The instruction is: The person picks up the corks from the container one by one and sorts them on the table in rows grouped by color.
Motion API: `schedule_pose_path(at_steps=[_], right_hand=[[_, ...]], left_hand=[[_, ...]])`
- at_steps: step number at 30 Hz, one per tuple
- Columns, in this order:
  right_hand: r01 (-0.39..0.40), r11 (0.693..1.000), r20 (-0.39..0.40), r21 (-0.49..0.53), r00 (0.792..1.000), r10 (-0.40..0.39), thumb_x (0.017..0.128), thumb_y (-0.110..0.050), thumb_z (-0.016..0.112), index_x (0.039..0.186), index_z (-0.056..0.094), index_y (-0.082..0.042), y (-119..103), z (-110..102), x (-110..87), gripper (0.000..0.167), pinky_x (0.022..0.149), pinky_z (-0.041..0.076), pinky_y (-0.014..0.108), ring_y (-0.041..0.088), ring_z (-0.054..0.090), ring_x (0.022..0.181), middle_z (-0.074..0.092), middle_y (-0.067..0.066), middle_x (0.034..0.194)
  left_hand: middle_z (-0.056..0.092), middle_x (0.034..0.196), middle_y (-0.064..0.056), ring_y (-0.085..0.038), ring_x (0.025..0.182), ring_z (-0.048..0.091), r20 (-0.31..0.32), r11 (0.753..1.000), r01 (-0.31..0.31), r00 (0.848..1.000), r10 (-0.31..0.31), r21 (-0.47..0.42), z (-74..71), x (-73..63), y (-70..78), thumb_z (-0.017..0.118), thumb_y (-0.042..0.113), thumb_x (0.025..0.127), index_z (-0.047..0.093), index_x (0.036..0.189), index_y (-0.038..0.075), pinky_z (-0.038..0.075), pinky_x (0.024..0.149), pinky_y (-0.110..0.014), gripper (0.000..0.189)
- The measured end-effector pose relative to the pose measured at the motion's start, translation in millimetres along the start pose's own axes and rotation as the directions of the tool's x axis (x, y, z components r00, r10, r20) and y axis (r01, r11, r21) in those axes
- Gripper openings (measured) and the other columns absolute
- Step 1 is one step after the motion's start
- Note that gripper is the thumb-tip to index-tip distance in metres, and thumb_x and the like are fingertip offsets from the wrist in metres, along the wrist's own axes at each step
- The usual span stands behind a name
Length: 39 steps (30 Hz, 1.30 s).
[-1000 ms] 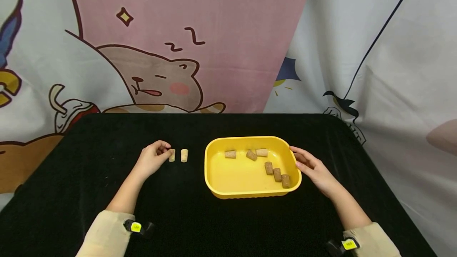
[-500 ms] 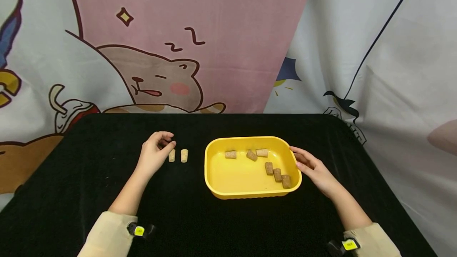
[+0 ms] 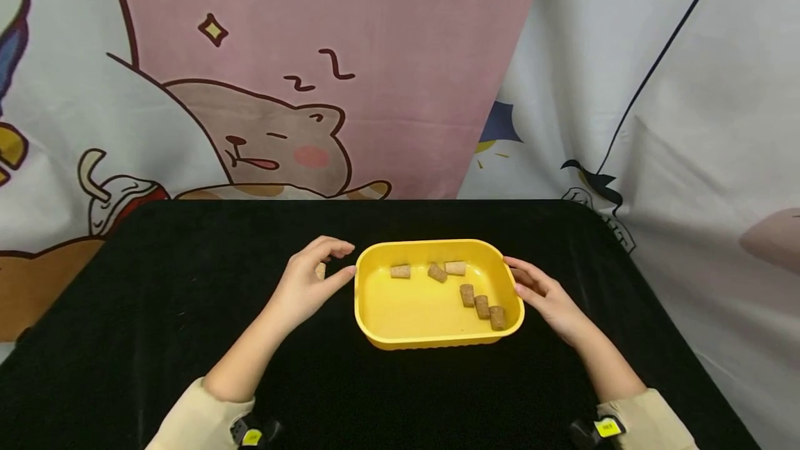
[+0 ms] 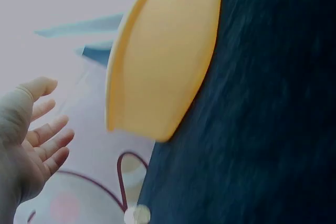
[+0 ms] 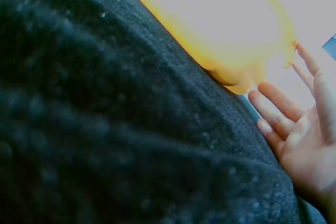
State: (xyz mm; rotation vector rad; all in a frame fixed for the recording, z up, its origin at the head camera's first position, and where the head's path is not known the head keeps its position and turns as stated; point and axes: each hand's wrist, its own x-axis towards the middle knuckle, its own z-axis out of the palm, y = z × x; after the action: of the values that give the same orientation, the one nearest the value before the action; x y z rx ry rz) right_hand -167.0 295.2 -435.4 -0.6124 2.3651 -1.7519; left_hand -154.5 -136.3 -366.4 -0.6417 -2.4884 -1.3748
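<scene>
My left hand (image 3: pixel 307 283) is beside the left rim of a yellow plastic tray (image 3: pixel 412 335), thumb and fingers spread apart with nothing between them. Its thumb tip is right at the rim in the head view. A pale cork stopper (image 3: pixel 321 270) shows partly behind this hand; in the left wrist view, cork stoppers (image 4: pixel 140 214) stand at the bottom edge. At the tray's right end my right hand (image 3: pixel 553 304) touches the rim with its fingertips, fingers extended. Several tapered corks (image 3: pixel 481 306) lie in the tray, three of them darker brown in a slanting row.
A black cloth (image 3: pixel 400 401) covers the table under the tray. Behind the table's far edge hangs a printed curtain (image 3: pixel 400 123) with a sleeping cartoon bear.
My left hand has let go of the left cork on the cloth, lifted, and moved right to the tray's left rim. The right hand stays at the right rim.
</scene>
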Motion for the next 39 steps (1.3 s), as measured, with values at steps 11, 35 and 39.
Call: schedule_pose_path(at_steps=[11,35,39], right_hand=[[-0.001,1.0,0.002,0.015,1.0,0.001,0.101,-0.008,0.042,0.147,0.03,-0.003,2,2,-0.8,0.048,0.09,0.046,0.028,0.011,0.055,0.113,0.04,0.032,0.137],[0.014,1.0,-0.001,0.007,1.0,-0.014,0.101,-0.008,0.042,0.146,0.031,-0.003,0,0,1.2,0.047,0.089,0.046,0.028,0.012,0.056,0.112,0.041,0.033,0.136],[0.013,1.0,0.001,0.011,1.0,-0.013,0.101,-0.008,0.042,0.147,0.031,-0.003,0,1,1.3,0.047,0.089,0.046,0.028,0.012,0.056,0.112,0.041,0.033,0.136]], left_hand=[[0.058,0.121,0.001,-0.021,0.114,0.054,0.208,1.0,0.021,0.978,-0.022,0.006,29.6,14.2,27.0,0.074,0.025,0.084,0.064,0.12,0.016,0.048,0.091,-0.045,0.038],[0.054,0.134,-0.012,-0.026,0.126,0.047,0.36,0.966,0.126,0.91,-0.203,0.226,72.0,50.4,21.9,0.075,0.017,0.084,0.057,0.13,0.003,0.033,0.106,-0.041,0.051],[0.055,0.132,-0.012,-0.026,0.124,0.048,0.363,0.958,0.157,0.901,-0.238,0.239,74.6,53.3,21.2,0.074,0.014,0.084,0.058,0.129,0.003,0.034,0.105,-0.041,0.049]])
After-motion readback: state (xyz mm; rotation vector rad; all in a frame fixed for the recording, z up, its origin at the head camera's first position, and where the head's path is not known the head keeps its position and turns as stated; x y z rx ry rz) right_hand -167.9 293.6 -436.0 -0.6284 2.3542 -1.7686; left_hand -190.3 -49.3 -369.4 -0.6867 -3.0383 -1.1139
